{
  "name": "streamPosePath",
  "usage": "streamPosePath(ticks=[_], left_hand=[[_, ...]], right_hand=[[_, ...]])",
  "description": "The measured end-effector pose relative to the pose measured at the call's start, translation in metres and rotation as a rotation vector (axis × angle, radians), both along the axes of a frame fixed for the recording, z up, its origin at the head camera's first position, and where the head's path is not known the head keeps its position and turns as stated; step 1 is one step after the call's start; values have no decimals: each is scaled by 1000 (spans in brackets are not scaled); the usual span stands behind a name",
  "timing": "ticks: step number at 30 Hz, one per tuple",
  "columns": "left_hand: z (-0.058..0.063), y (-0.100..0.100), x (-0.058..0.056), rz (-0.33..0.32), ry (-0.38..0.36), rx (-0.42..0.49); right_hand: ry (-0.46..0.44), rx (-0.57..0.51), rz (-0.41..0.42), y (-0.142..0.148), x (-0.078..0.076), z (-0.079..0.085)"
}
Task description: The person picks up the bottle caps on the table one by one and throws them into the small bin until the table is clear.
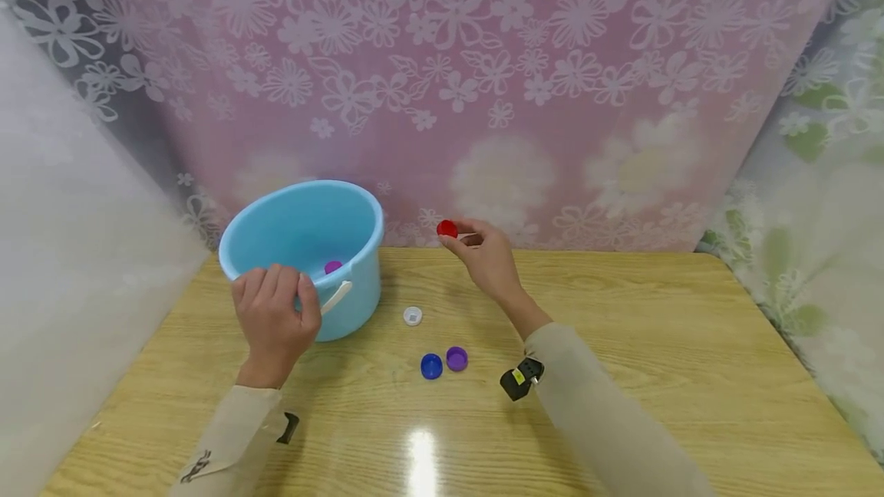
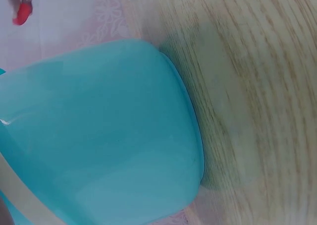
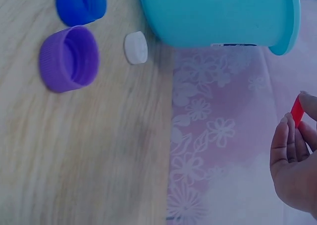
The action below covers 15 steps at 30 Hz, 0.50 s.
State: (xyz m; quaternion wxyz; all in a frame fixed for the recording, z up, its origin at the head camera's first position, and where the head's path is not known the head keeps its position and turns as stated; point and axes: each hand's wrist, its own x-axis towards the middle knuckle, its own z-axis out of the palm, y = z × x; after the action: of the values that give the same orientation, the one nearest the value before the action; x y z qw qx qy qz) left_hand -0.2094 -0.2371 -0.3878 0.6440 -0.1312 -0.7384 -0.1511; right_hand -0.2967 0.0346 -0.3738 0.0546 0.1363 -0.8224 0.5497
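Note:
A red bottle cap (image 1: 447,229) is pinched between the thumb and fingers of my right hand (image 1: 492,261), raised to the right of the bucket. My left hand (image 1: 276,313) grips the near rim of the light blue bucket (image 1: 352,305), its fingers curled over the edge. Inside the bucket a purple cap (image 1: 333,267) shows. On the table lie a white cap (image 1: 412,316), a blue cap (image 1: 431,366) and another purple cap (image 1: 456,359). The right wrist view shows the red cap (image 3: 297,111) held edge-on at the fingertips.
The wooden table (image 1: 649,374) ends against a pink flowered curtain (image 1: 483,98) at the back. A white handle (image 1: 337,297) hangs on the bucket's near side. Pale curtains (image 1: 822,213) stand at both sides. Each wrist wears a black device (image 1: 521,379).

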Motion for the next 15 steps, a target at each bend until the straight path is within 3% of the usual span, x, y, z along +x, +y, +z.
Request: streamPosePath(ticks=[15], left_hand=[[-1,-1,-1,8,-16,-7]], right_hand=[[95,-71,45,-39,2,34]])
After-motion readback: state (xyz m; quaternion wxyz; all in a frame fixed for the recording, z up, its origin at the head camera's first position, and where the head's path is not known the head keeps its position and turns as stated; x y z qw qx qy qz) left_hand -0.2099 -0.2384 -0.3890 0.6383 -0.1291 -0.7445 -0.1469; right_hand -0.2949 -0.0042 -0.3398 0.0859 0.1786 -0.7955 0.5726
